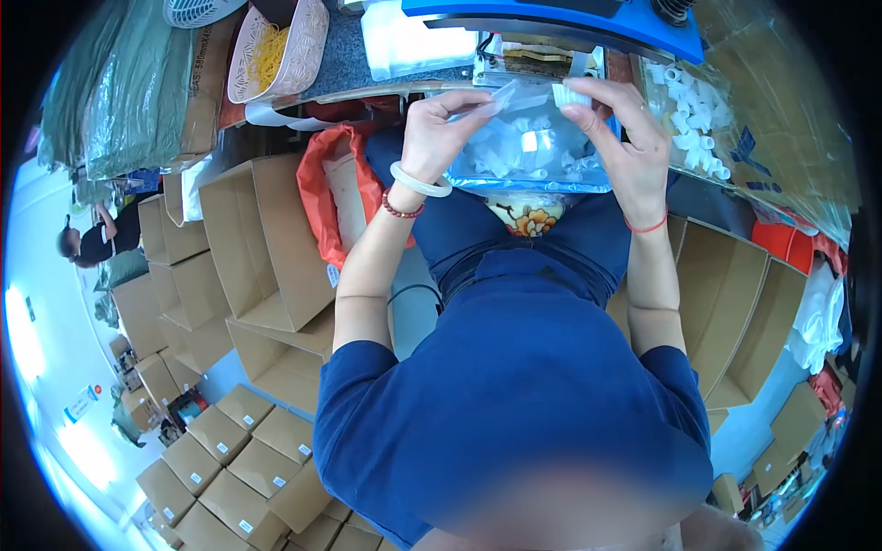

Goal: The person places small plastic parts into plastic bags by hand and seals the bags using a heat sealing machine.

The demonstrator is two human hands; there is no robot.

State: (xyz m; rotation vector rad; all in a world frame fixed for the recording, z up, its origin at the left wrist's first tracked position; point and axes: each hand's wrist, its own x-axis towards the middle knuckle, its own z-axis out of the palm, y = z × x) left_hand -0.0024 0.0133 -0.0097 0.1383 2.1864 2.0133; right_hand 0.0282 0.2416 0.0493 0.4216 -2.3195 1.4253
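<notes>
My left hand (443, 130) pinches the edge of a small clear plastic bag (511, 95) between thumb and fingers. Opposite it, my right hand (627, 129) grips a small white ribbed plastic piece (571, 95) by its side, close to the bag but apart from my left fingers. Beneath both hands, on my lap, sits a blue-edged container (579, 186) filled with clear bags (496, 151) that hold small white parts. To the right of my right hand lie loose white plastic tube fittings (689, 115).
A blue machine (560, 26) stands on the bench ahead. A woven basket (317, 41) holds yellow rubber bands (267, 60). A red bag (323, 174) and open cardboard boxes (266, 239) are at my left, another open box (726, 303) at my right. A person (96, 241) is far left.
</notes>
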